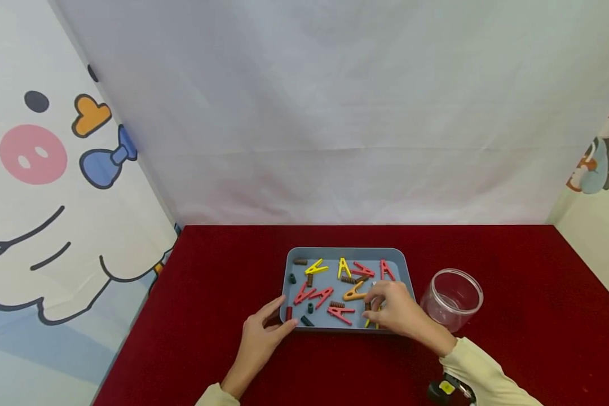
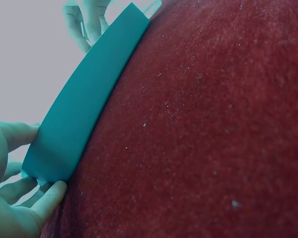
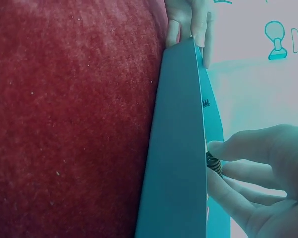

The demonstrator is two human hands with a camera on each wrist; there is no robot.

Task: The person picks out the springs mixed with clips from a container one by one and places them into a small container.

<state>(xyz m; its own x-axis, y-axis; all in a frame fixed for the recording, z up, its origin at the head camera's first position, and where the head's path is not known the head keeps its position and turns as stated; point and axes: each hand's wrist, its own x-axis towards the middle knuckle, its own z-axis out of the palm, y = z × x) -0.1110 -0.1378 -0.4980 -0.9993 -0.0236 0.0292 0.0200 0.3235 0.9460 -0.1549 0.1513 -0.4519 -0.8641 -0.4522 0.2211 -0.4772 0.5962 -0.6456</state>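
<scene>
A shallow blue-grey tray (image 1: pixel 330 325) lies on the table. My left hand (image 1: pixel 260 334) holds its near left corner, thumb on the front wall and fingers along the left side. Over the tray's near right part, my right hand (image 1: pixel 393 309) pinches a dark coil spring (image 3: pixel 216 165) between thumb and fingers. Just under that hand, a yellow clip is partly hidden. Beside the fingers lies an orange clip (image 1: pixel 354 292). Red clips (image 1: pixel 340 314), yellow clips (image 1: pixel 344 268), brown springs (image 1: pixel 310 280) and dark green springs (image 1: pixel 307 321) are scattered about, with a red spring (image 1: pixel 288 313) near the left hand.
To the right of the tray stands a clear round jar (image 1: pixel 438 310) with an open top, close to my right forearm. Dark red cloth (image 1: pixel 223 282) covers the table. A white curtain (image 1: pixel 335 113) hangs behind, and a cartoon-printed sheet (image 1: pixel 40 225) is on the left.
</scene>
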